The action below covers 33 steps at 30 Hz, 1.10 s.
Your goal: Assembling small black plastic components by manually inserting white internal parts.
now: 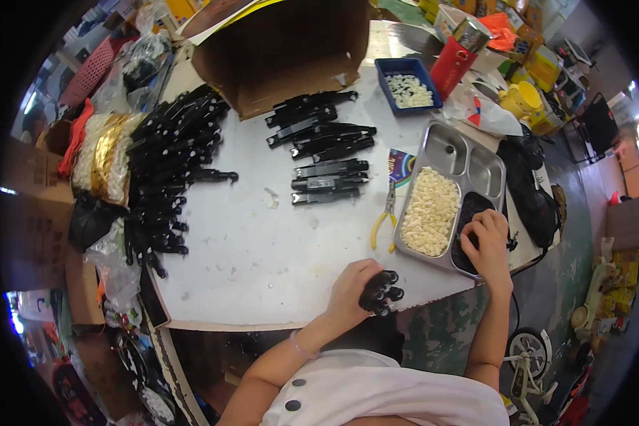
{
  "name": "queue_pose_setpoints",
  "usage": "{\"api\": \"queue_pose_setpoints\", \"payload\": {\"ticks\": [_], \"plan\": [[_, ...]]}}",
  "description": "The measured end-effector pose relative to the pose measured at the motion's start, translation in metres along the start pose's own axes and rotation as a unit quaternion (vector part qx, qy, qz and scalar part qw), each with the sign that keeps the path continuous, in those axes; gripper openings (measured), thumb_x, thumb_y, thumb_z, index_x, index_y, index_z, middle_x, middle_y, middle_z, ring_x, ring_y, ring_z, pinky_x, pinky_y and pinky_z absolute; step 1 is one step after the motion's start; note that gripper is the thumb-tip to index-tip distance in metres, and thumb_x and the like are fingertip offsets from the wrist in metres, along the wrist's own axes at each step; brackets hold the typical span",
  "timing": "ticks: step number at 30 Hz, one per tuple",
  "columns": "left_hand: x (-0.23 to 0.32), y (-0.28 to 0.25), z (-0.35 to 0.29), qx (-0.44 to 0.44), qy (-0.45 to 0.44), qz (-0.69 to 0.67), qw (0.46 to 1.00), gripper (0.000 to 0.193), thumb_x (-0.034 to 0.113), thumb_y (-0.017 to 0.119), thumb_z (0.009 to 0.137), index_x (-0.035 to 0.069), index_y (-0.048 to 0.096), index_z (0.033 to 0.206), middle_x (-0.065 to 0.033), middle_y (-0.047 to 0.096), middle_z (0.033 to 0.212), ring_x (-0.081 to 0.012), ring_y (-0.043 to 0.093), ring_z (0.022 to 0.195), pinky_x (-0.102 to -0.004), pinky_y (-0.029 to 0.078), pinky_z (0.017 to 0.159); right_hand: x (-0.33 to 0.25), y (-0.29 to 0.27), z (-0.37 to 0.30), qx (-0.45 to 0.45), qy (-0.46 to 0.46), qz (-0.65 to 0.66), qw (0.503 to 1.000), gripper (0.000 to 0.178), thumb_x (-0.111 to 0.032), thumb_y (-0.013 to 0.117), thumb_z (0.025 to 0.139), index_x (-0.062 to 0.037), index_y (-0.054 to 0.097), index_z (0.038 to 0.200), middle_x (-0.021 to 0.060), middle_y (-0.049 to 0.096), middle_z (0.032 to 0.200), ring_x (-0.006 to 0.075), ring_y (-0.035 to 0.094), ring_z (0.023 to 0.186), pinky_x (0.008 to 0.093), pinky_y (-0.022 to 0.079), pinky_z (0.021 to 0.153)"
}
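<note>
Black parts (382,292) are clasped in the left hand (351,290), fingers curled; pinching by the right hand (488,241), fingertips hidden, cannot be confirmed. White tabletop (234,248) is smudged, green floor (444,330) patchy.

At the table's (248,248) near edge, the left hand (351,285) is gripping a bundle of black parts (381,292). Toward the right edge, the right hand (487,238) is reaching into the dark near-right compartment of a metal tray (444,140); white pieces (431,211) are filling the compartment beside it. Yellow-handled pliers (390,207) are lying just left of the tray. More black parts are lying in rows toward the far edge, and a black heap (174,138) is spreading along the left edge.
</note>
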State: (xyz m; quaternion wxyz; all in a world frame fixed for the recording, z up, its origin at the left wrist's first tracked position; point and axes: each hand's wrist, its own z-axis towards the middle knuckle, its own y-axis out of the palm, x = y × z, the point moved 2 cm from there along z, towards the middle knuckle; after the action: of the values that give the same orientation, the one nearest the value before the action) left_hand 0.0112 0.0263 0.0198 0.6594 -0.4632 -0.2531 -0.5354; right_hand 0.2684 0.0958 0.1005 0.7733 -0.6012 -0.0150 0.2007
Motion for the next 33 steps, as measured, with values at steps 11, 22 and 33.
{"api": "queue_pose_setpoints", "payload": {"ticks": [11, 22, 33], "plan": [[-0.009, 0.001, -0.007, -0.026, -0.026, -0.001, 0.999, 0.070, 0.014, 0.080, 0.059, 0.005, 0.049, 0.121, -0.0145, 0.055, 0.115, -0.0351, 0.056, 0.101, -0.0413, 0.048, 0.083, -0.140, -0.048, 0.015, -0.168, -0.372, 0.036, 0.912, 0.017, -0.015, 0.068, 0.071, -0.0095, 0.062, 0.085, 0.0016, 0.054, 0.097, 0.0196, 0.048, 0.105, 0.0473, 0.031, 0.105], [-0.002, 0.001, -0.001, 0.015, -0.011, -0.019, 1.000, 0.067, 0.008, 0.076, 0.062, 0.006, 0.048, 0.123, -0.0151, 0.054, 0.115, -0.0363, 0.055, 0.100, -0.0421, 0.048, 0.082, -0.171, -0.059, 0.011, -0.161, -0.430, -0.174, 0.871, 0.017, -0.019, 0.059, 0.076, -0.0057, 0.066, 0.084, 0.0035, 0.056, 0.099, 0.0194, 0.047, 0.111, 0.0495, 0.029, 0.108], [0.000, -0.003, -0.001, 0.014, -0.010, -0.061, 0.998, 0.071, 0.014, 0.081, 0.061, 0.006, 0.047, 0.124, -0.0151, 0.053, 0.116, -0.0359, 0.054, 0.102, -0.0416, 0.046, 0.084, -0.131, -0.043, -0.021, -0.048, -0.298, 0.036, 0.953, 0.024, -0.014, 0.073, 0.066, -0.0201, 0.070, 0.089, -0.0058, 0.055, 0.093, 0.0164, 0.049, 0.101, 0.0514, 0.035, 0.102]]}}
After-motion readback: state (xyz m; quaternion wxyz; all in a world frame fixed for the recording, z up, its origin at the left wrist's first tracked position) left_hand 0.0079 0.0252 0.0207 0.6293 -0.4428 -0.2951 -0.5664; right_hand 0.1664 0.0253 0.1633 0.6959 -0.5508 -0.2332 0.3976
